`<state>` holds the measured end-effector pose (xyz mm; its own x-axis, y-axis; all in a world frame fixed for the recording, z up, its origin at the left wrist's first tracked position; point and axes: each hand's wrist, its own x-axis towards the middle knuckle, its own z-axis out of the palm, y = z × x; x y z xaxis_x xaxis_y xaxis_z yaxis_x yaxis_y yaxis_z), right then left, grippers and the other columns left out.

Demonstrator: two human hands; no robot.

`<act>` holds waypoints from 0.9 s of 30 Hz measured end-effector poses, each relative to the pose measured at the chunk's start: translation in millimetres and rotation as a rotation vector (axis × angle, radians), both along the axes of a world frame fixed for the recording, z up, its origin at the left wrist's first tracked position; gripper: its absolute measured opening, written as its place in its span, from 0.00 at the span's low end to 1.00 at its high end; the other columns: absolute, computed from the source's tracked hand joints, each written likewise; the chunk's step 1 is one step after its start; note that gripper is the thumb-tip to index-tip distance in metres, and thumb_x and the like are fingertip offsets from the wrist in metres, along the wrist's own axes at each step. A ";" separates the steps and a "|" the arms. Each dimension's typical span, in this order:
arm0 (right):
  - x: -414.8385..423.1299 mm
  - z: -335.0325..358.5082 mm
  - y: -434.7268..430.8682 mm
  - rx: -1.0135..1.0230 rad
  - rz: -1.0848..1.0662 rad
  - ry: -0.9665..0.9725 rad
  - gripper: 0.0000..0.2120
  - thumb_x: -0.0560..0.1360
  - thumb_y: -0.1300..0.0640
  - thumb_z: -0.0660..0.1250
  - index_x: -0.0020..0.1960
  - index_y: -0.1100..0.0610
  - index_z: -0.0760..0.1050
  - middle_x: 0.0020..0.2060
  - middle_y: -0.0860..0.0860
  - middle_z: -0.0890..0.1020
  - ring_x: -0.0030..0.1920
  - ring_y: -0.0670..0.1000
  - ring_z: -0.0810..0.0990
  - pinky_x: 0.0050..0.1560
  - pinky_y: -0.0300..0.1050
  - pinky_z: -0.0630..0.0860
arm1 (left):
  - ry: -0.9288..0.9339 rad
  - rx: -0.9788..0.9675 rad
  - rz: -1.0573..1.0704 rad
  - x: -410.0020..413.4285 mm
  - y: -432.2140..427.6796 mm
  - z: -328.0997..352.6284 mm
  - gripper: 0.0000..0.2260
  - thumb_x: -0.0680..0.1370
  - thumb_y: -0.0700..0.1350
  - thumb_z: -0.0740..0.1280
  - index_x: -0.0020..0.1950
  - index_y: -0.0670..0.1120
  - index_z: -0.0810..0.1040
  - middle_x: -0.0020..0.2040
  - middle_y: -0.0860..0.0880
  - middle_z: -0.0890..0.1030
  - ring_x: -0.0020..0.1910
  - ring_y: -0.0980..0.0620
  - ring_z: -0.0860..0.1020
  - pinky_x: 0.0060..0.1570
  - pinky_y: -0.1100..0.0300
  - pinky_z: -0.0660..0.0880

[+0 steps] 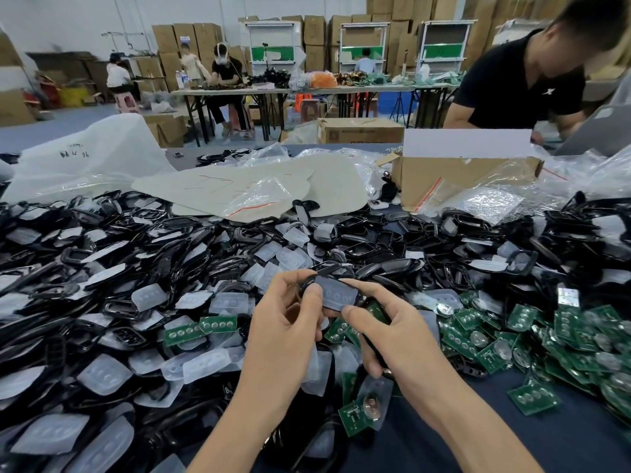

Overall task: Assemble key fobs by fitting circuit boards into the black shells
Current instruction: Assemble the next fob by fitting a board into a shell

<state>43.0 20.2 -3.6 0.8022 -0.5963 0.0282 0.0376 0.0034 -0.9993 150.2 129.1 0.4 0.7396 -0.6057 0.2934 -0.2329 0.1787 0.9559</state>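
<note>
Both my left hand (286,322) and right hand (386,332) pinch the black shell (306,283); next, seat the circuit board (376,310), seemingly under my right palm.

Bare tabletop (563,445) at near right (a narrow patch), black shells (68,291) heaped left, circuit boards (519,317) crowding right
</note>
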 end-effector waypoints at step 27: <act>2.7 0.7 3.8 0.039 -0.138 -0.070 0.16 0.83 0.53 0.58 0.52 0.43 0.85 0.26 0.46 0.80 0.17 0.50 0.65 0.21 0.37 0.66 | -0.293 0.068 0.115 -1.6 0.4 -11.3 0.05 0.79 0.58 0.62 0.55 0.65 0.72 0.40 0.52 0.82 0.34 0.50 0.78 0.36 0.46 0.77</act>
